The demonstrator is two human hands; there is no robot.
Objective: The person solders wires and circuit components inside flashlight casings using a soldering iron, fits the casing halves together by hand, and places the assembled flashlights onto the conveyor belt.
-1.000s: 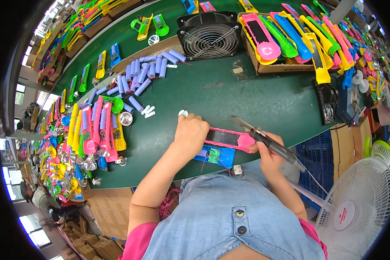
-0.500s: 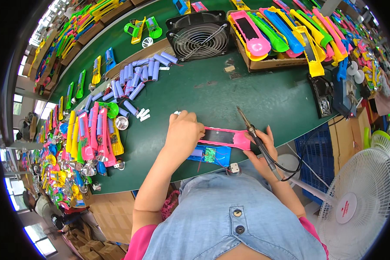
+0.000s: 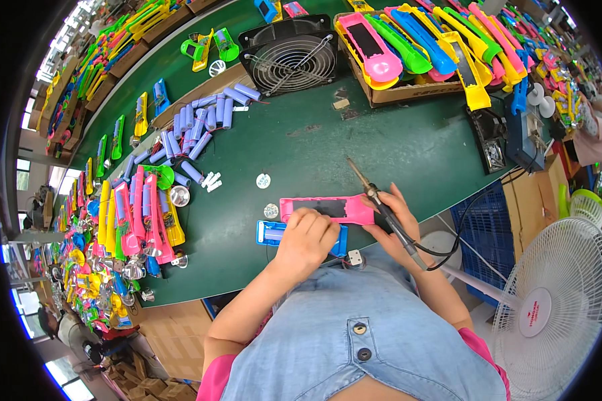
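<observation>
My right hand (image 3: 399, 230) grips a soldering iron (image 3: 389, 212), its tip pointing up and left over the table. Its thumb and fingers also touch the right end of a pink plastic shell (image 3: 358, 210) with a dark panel in it. Closer to me lies a blue plastic shell (image 3: 263, 234) holding a purple cylindrical battery (image 3: 274, 234). My left hand (image 3: 308, 242) is over this blue shell with fingers curled down, hiding its middle; whatever they pinch is hidden. Two small round discs, a lower one (image 3: 271, 211) and an upper one (image 3: 263, 181), lie beyond the shells.
Loose purple batteries (image 3: 201, 123) are heaped at the far left, above a row of coloured shells (image 3: 140, 214). A black box fan (image 3: 291, 60) stands at the back beside a carton (image 3: 408, 93) of coloured shells. A white fan (image 3: 548, 307) is at right.
My left hand has moved from the pink shell's left end down to the blue shell, uncovering the discs and hiding the green circuit board. My right hand keeps its hold on the soldering iron.
</observation>
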